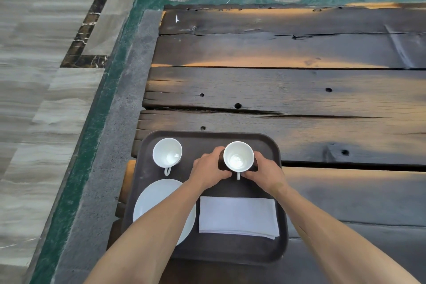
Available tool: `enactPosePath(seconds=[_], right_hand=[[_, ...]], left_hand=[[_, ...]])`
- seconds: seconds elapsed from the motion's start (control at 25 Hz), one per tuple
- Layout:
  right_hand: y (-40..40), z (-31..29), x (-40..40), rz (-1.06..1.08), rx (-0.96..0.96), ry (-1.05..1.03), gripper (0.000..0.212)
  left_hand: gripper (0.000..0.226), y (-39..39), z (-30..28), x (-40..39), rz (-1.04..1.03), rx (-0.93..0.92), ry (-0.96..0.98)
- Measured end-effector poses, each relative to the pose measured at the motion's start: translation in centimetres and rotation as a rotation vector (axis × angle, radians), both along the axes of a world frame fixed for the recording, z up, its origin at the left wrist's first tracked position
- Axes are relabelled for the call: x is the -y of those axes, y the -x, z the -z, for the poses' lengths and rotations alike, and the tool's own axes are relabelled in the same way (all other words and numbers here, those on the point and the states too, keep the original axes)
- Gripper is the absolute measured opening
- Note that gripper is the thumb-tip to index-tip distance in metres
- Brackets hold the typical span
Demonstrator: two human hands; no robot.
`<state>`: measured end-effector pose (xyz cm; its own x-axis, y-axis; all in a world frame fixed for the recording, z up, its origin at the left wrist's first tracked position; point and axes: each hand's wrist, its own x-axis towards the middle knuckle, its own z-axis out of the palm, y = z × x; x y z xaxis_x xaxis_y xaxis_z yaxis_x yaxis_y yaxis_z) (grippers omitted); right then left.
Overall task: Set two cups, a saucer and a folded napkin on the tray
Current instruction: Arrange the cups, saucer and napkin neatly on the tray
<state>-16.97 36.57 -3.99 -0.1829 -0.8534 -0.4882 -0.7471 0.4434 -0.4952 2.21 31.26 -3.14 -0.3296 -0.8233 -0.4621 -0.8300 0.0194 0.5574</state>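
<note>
- We stand over a dark, weathered plank bench (pixel 276 90) with cracks and bolt holes, set beside a pale stone floor (pixel 34 76) with a green border; warm light streaks the planks.
- The dark tray (pixel 202 137) sits at the near left end of the bench, and all four things already lie on it.
- Far left on the tray, the first cup (pixel 167 152) stands upright and empty, handle pointing toward us, free of both hands.
- Just nearer than it, the saucer (pixel 156 200) lies flat in the near left corner, partly hidden under our left forearm.
- Our left hand (pixel 208 169) curls against the left side of the second cup (pixel 238 156), fingers wrapped around its base.
- That second cup stands upright in the far right part of the tray, handle toward us, apparently resting on the tray or on something dark beneath it; we cannot tell which.
- Our right hand (pixel 265 172) mirrors the left, clasping the cup's right side.
- The folded napkin (pixel 238 217) lies flat just nearer than this cup, beside the saucer.
- We judge the step to be settling this last cup: we should keep it level, line its handle up with the first cup's, then open both hands outward together so neither nudges it or drags the napkin.
</note>
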Motion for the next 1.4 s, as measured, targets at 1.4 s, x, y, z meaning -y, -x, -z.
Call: enactPosePath(seconds=[1.4], right_hand=[[-19.3, -1.2, -10.2, -0.331, -0.227, -0.134, 0.093]], left_hand=[[0.094, -26.7, 0.9, -9.3, 0.192, 0.269, 0.159]])
